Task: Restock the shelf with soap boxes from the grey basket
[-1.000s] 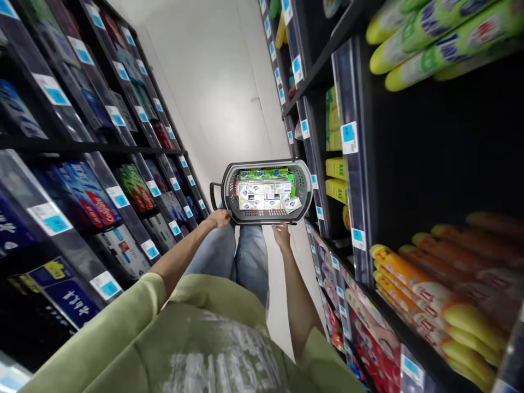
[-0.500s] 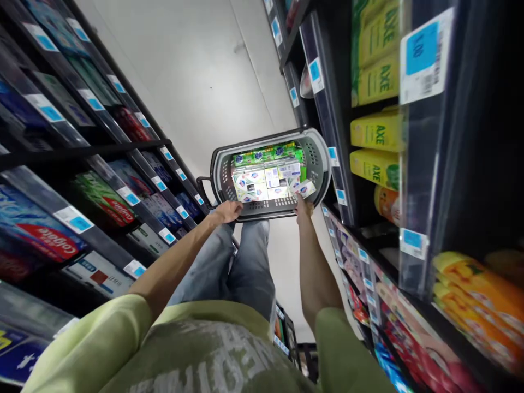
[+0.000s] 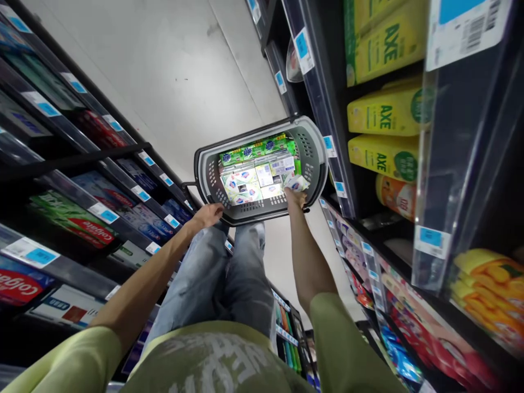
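Note:
A grey shopping basket (image 3: 313, 143) with a black rim is in front of my legs. Inside lie several white soap boxes (image 3: 245, 177) and a row of green packs (image 3: 254, 150) along the far wall. My left hand (image 3: 210, 214) is closed on the basket's near left corner. Over the near right part of the basket, my right hand (image 3: 295, 197) grips a white soap box (image 3: 298, 182), which is tilted above the others. The fingertips beneath that box are partly hidden.
Shelves of toothpaste boxes (image 3: 77, 221) run along the left. On the right are shelves with yellow AXE bottles (image 3: 380, 112) and orange packs (image 3: 491, 289), close to the basket's right end. Pale floor (image 3: 164, 71) stretches ahead between them.
The basket and both hands have shifted slightly left in view. The soap box in my right hand has tilted and moved a little further over the stacked boxes.

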`<control>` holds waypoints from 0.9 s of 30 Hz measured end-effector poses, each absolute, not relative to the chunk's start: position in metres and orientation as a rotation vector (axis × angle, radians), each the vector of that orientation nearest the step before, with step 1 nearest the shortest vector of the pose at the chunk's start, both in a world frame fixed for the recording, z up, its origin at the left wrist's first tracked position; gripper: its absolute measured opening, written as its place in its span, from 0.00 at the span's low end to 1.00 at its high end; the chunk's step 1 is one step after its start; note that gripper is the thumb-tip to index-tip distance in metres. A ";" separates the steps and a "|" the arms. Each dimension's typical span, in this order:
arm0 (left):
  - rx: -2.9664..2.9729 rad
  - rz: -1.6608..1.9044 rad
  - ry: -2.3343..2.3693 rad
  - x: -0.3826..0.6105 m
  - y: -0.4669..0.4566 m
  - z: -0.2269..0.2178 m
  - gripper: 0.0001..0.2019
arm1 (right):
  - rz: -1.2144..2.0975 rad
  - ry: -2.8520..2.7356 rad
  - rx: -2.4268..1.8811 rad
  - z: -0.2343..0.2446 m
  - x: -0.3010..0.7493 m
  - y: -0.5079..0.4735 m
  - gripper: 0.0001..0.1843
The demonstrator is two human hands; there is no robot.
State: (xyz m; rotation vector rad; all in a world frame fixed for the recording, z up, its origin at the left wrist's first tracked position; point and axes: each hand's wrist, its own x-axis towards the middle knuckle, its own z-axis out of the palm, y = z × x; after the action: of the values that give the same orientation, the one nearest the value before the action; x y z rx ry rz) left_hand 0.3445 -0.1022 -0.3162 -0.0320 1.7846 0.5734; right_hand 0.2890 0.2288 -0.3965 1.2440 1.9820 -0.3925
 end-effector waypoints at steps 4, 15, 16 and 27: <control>-0.015 0.547 1.777 0.345 -0.109 -0.311 0.16 | -0.407 1.897 1.222 -0.377 0.292 0.199 0.44; -0.007 0.596 1.839 0.310 -0.096 -0.320 0.17 | -0.472 1.871 0.927 -0.371 0.314 0.134 0.46; -0.010 0.603 1.839 0.310 -0.093 -0.321 0.17 | -0.467 1.872 0.907 -0.371 0.315 0.134 0.46; 0.003 0.637 1.777 0.324 -0.082 -0.331 0.17 | -0.529 1.938 0.572 -0.380 0.288 0.202 0.09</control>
State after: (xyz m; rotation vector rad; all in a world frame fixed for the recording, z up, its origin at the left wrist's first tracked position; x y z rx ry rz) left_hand 0.3243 -0.0818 -0.3313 0.0032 1.7768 0.6373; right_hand 0.2880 0.2023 -0.3804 0.5722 1.9379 -0.5294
